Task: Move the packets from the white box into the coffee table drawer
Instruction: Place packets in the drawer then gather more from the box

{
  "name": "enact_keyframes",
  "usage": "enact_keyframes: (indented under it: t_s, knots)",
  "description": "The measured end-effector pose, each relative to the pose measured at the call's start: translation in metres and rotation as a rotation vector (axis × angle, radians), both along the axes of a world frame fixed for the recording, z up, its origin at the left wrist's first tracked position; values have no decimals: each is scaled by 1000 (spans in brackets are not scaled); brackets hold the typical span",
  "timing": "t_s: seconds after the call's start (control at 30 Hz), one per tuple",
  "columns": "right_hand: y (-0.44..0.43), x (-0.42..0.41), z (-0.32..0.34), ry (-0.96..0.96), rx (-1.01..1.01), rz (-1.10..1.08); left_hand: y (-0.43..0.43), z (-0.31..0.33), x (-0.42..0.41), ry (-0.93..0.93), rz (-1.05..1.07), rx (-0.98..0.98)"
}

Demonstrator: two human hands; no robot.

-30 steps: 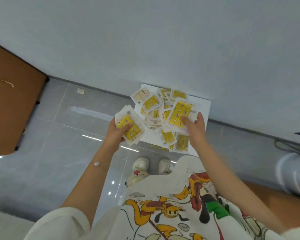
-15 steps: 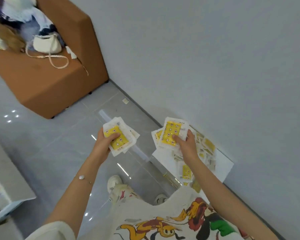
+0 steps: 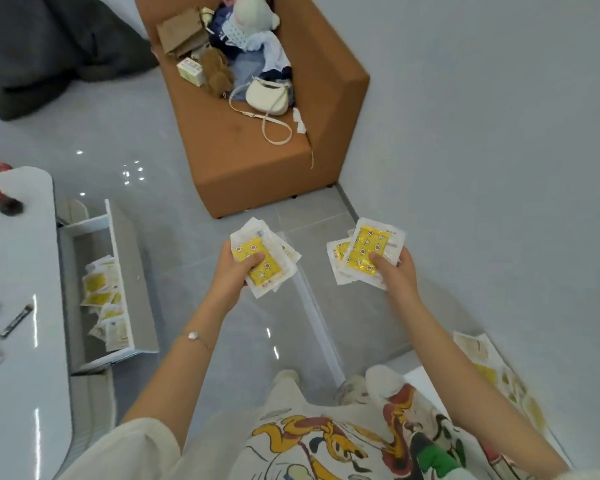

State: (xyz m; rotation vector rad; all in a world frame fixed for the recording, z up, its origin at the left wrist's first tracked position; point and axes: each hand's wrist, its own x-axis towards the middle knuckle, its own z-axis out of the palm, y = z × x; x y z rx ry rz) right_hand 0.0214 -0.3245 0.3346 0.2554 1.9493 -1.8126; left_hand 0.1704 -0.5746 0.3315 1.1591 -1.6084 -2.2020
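Left hand (image 3: 232, 277) and right hand (image 3: 395, 271), each clamped on packets (image 3: 366, 249), now nearer drawer (image 3: 132, 271); sofa (image 3: 257, 161) ahead

A home living room: brown sofa (image 3: 264, 161) heaped with clothes (image 3: 257, 53) and a handbag (image 3: 267, 97), white tabletop (image 3: 18, 258), tiled floor (image 3: 194, 306).

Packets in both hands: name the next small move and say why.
Probably carry both stacks left to the open drawer and drop them in. The left grip holds the left stack, the right grip holds the right stack, and loose packets already lie in that drawer.
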Motion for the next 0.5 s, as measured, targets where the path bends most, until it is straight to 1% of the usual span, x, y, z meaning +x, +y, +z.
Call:
enact_keyframes:
  t_s: [0.1, 0.27, 0.4, 0.5]
  knots:
    - [-59, -10, -2, 0, -12, 79, -40, -1, 11, 8, 111, 24]
    - [-149, -29, -13, -6, -6, 270, -95, -15, 25, 27, 292, 52]
    - [-218, -52, -15, 2, 1, 409, -137, -22, 25, 39, 468, 81]
    - [-267, -78, -13, 19, -12, 494, -171, -26, 17, 89, 566, 93]
